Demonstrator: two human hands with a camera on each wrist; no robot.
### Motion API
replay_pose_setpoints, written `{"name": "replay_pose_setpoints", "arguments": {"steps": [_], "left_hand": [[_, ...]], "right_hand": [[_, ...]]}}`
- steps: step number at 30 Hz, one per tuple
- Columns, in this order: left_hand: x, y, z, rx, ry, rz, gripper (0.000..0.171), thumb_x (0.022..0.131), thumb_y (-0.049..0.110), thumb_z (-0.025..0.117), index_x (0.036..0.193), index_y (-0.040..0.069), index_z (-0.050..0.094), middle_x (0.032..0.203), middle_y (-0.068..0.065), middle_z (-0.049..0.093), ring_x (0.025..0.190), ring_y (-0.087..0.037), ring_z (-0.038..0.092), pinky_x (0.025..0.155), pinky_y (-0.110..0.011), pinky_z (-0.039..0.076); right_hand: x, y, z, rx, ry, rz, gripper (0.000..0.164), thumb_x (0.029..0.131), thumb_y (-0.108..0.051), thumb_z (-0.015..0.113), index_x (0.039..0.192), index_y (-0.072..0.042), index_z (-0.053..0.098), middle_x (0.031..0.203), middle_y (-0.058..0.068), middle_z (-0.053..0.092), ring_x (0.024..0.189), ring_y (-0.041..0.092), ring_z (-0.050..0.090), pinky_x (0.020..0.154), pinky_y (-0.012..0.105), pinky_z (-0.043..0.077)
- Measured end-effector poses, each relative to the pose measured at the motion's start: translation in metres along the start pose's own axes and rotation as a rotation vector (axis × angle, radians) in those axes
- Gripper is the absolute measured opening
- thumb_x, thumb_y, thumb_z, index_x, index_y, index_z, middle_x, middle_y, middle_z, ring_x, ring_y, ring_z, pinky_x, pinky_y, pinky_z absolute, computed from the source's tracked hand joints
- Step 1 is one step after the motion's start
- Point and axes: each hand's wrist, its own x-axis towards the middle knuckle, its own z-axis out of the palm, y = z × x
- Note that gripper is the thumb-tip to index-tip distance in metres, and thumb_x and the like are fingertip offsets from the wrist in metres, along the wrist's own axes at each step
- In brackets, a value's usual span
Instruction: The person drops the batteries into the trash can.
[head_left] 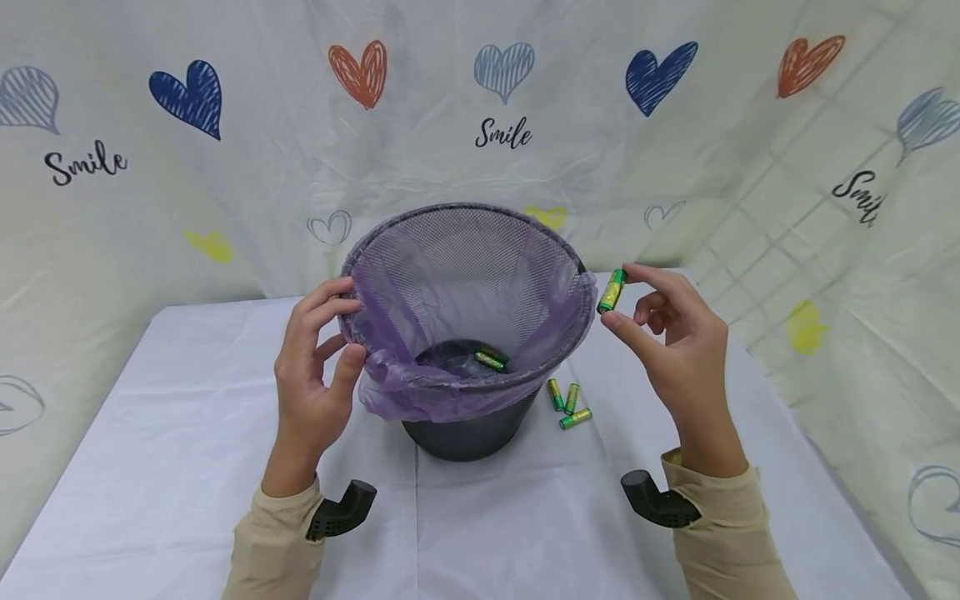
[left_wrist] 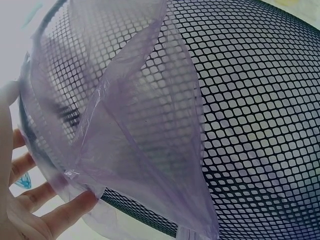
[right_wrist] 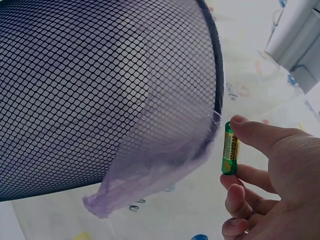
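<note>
Outside bin rim (head_left: 468, 384), slight gap, fingers (head_left: 662, 282) pinching battery (head_left: 611, 291)

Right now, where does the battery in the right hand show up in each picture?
Head: the battery is right of centre, just beside the bin, pinched in the right hand.
Left wrist: not in it.
Right wrist: right of centre, slightly below mid-height.
Shared landmark: the purple bag lining the bin, in all three.

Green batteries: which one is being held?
The battery pinched in the right hand, outside the bin near its rim; three other batteries lie on the table, at least one more battery inside the bin.
</note>
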Motion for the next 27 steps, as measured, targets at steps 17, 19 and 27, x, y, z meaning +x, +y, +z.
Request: {"name": "replay_pose_setpoints", "arguments": {"steps": [17, 19, 27], "left_hand": [[0.0, 0.0, 0.0, -0.007, 0.003, -0.01, 0.057, 0.091, 0.04, 0.052, 0.106, -0.016, 0.052, 0.123, -0.032, 0.048, 0.116, -0.031, 0.05, 0.078, -0.014, 0.051], [0.0, 0.0, 0.0, -0.006, -0.001, -0.013, 0.058, 0.091, 0.04, 0.052, 0.107, -0.016, 0.051, 0.123, -0.032, 0.047, 0.116, -0.031, 0.049, 0.078, -0.014, 0.051], [0.0, 0.001, 0.0, -0.005, -0.001, -0.021, 0.057, 0.091, 0.039, 0.052, 0.107, -0.016, 0.051, 0.123, -0.032, 0.048, 0.117, -0.032, 0.049, 0.078, -0.014, 0.051]], "right_hand": [[0.009, -0.008, 0.01, 0.003, -0.055, -0.044, 0.045, 0.069, 0.017, 0.066, 0.113, 0.012, 0.057, 0.102, 0.006, 0.061, 0.07, 0.013, 0.045, 0.062, 0.018, 0.033], [0.009, -0.009, 0.011, -0.021, -0.061, -0.044, 0.045, 0.069, 0.017, 0.067, 0.113, 0.011, 0.058, 0.101, 0.005, 0.061, 0.07, 0.013, 0.045, 0.061, 0.018, 0.034], [0.011, -0.015, 0.015, -0.106, -0.075, -0.038, 0.044, 0.069, 0.015, 0.068, 0.111, 0.007, 0.061, 0.099, -0.001, 0.061, 0.07, 0.013, 0.045, 0.059, 0.019, 0.033]]}}
